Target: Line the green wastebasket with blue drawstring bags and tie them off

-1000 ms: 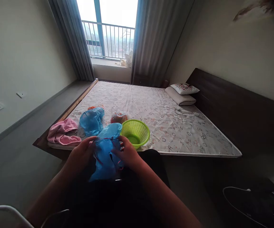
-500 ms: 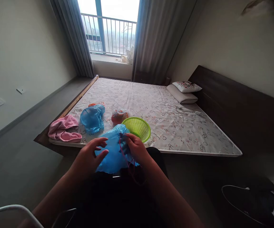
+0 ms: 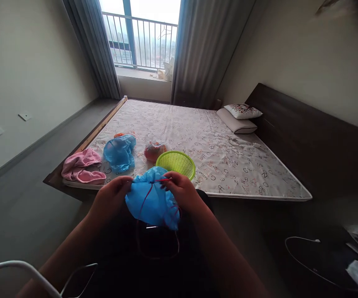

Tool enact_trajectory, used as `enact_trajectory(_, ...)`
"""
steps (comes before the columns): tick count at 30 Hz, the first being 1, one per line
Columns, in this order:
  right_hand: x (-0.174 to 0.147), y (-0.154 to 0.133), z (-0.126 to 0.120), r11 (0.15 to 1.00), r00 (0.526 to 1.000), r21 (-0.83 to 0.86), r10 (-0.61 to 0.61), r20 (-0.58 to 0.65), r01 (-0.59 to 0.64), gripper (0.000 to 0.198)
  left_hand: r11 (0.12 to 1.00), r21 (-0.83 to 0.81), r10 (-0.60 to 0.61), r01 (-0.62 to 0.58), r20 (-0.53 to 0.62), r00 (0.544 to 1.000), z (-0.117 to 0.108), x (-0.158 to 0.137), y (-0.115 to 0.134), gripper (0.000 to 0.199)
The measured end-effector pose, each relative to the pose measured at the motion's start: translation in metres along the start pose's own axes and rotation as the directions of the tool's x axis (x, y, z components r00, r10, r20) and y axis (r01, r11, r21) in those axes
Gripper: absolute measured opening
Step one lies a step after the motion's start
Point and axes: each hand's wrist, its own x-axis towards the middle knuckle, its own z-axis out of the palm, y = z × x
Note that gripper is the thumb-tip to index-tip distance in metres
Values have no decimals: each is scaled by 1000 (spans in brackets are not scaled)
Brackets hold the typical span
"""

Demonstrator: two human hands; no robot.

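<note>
A blue plastic bag [image 3: 149, 203] rests over my lap, its top bunched, with a thin red string [image 3: 162, 180] lying across the gathered part. My right hand [image 3: 182, 189] pinches the string on the right side of the bag. At the bag's upper left edge, my left hand [image 3: 112, 194] is closed with thumb and fingertips together on the plastic; whether string is also in its grip is hidden. One length of string runs down over the front of the bag, and a loose loop hangs below against dark clothing.
Just beyond the bag, a green plastic basket [image 3: 175, 162] stands on the mattress [image 3: 228, 161]. Near it lie a clear bag with reddish contents [image 3: 154, 151], another blue bag [image 3: 119, 153] and a pink cloth [image 3: 81, 166]. Pillows [image 3: 241, 120] sit by the headboard. A white cable [image 3: 300, 260] lies lower right.
My left hand has gone from open beside the bag to closed on its edge. The right hand has drawn the string out to the right, and the string now crosses the bunched top.
</note>
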Motion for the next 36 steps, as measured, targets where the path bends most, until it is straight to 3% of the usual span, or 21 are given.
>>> enact_trajectory(4, -2, -5, 4, 995, 991, 71, 58, 121, -67, 38, 999, 36, 1, 3, -108, 994, -4, -5, 3, 37)
enact_trajectory(8, -4, -1, 16, 979, 983, 162, 97, 157, -122, 47, 962, 205, 230, -180, -255, 939, 4, -22, 10, 37)
enact_trajectory(11, -6, 3, 24, 974, 978, 188, 94, 186, -129, 49, 964, 108, 256, -243, -127, 958, 15, -30, 11, 55)
enact_trajectory(14, -8, 4, 29, 988, 973, 139, 33, 227, -66, 45, 986, -69, 159, -153, 77, 984, 26, -29, 9, 85)
enact_trajectory(17, -6, 8, 27, 995, 968, 94, 6, 249, -31, 45, 983, -177, 72, -39, 183, 980, 29, -22, 6, 84)
enact_trajectory(20, 2, 19, 18, 996, 991, 78, 23, 129, -33, 49, 983, -182, 12, 26, 204, 979, 19, -16, 4, 64)
enact_trajectory(24, 16, 35, 4, 973, 987, 231, 43, -158, -5, 47, 999, -20, 28, -26, 92, 995, -1, -8, -1, 56)
enact_trajectory(28, 20, 43, -4, 917, 982, 397, 107, -157, -36, 45, 970, 225, 83, -88, 28, 996, -12, 2, -8, 58)
enact_trajectory(30, 19, 44, -8, 962, 989, 271, 77, -129, -40, 42, 936, 332, 125, -115, -7, 992, -17, 7, -11, 57)
enact_trajectory(32, 17, 43, -16, 997, 997, -76, 8, -75, -14, 44, 905, 405, 162, -128, -50, 985, -24, 12, -13, 58)
enact_trajectory(34, 16, 42, -25, 872, 1000, -489, -3, 26, 16, 62, 884, 444, 199, -146, -75, 977, -33, 15, -16, 59)
enact_trajectory(36, 14, 42, -33, 651, 993, -759, 87, 83, 7, 81, 870, 462, 235, -173, -79, 969, -42, 17, -19, 59)
